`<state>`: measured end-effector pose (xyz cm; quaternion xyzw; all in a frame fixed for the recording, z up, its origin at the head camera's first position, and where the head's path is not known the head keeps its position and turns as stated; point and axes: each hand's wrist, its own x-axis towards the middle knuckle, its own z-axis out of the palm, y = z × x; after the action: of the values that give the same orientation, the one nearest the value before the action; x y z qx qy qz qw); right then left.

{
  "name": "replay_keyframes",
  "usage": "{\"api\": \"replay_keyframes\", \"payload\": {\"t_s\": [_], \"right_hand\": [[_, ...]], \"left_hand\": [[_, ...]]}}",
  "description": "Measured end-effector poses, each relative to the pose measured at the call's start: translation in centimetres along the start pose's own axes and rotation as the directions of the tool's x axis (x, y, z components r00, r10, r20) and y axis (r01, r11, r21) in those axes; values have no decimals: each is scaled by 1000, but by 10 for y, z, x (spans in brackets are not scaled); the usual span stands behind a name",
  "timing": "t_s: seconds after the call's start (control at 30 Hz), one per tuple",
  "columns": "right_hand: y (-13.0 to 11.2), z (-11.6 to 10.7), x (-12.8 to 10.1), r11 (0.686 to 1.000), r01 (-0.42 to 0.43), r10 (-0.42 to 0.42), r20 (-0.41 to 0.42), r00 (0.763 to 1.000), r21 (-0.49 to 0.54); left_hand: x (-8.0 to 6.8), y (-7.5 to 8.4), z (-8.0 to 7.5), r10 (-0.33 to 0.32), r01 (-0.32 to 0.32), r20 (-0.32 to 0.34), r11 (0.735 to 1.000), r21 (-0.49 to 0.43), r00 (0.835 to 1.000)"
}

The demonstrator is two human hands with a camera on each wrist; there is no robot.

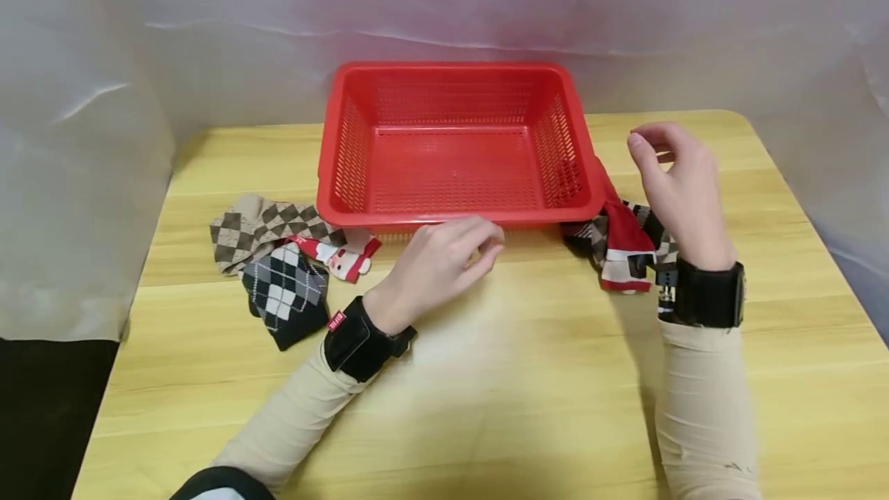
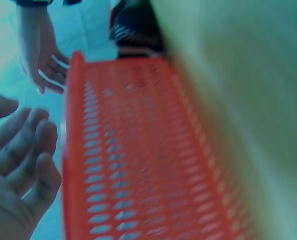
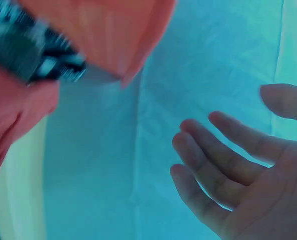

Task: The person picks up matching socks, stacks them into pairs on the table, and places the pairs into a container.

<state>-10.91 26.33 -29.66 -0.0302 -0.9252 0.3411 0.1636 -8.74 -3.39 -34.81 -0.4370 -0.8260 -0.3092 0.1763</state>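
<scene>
A red plastic basket (image 1: 454, 168) with perforated walls stands at the back of the table, and nothing lies in it. My left hand (image 1: 447, 257) hovers by the basket's front rim, its fingers loosely bent and holding nothing. In the left wrist view the fingers (image 2: 47, 175) lie beside the basket wall (image 2: 138, 150). Right of the basket my right hand (image 1: 684, 184) is raised with relaxed, spread fingers and holds nothing. Below it lie a red sock (image 1: 625, 234) with a white band and dark patterned socks (image 1: 583, 238), partly hidden by the basket.
To the left lie a brown checkered sock (image 1: 239, 234), a black-and-grey argyle sock (image 1: 285, 292) and a red sock with a Santa face (image 1: 343, 261). A pale sheet (image 1: 243, 37) hangs behind the wooden table (image 1: 500, 392).
</scene>
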Motion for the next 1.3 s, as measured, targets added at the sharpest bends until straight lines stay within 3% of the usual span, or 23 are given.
{"api": "replay_keyframes", "payload": {"t_s": [0.07, 0.17, 0.33, 0.47, 0.57, 0.8, 0.9, 1.1, 1.3], "right_hand": [[8, 2, 5, 999, -24, 25, 28, 999, -27], [22, 7, 11, 996, -38, 49, 130, 990, -85], [38, 22, 19, 981, -58, 116, 314, 942, -187], [42, 34, 20, 964, -51, 158, 405, 901, -262], [43, 37, 19, 955, -49, 179, 435, 883, -294], [48, 30, 18, 946, -96, 235, 451, 861, -309], [48, 23, 18, 946, -112, 239, 422, 874, -304], [46, 1, 17, 956, -145, 214, 271, 939, -254], [38, -28, 15, 955, -263, 281, 145, 949, -135]], "left_hand": [[-4, -2, 3, -25, 27, 82, 999, -21, 996], [-8, -6, 6, -85, 94, 198, 995, -38, 977], [-11, -15, 9, -187, 215, 319, 975, -54, 929], [-12, -19, 10, -230, 270, 369, 961, -61, 900], [-11, -20, 12, -249, 294, 391, 954, -56, 886], [-7, -23, 18, -257, 302, 411, 952, -46, 874], [-5, -23, 18, -259, 307, 412, 950, -54, 874], [-6, -21, 17, -251, 301, 421, 952, -55, 872], [-4, -15, 12, -184, 240, 426, 967, -83, 886]]}}
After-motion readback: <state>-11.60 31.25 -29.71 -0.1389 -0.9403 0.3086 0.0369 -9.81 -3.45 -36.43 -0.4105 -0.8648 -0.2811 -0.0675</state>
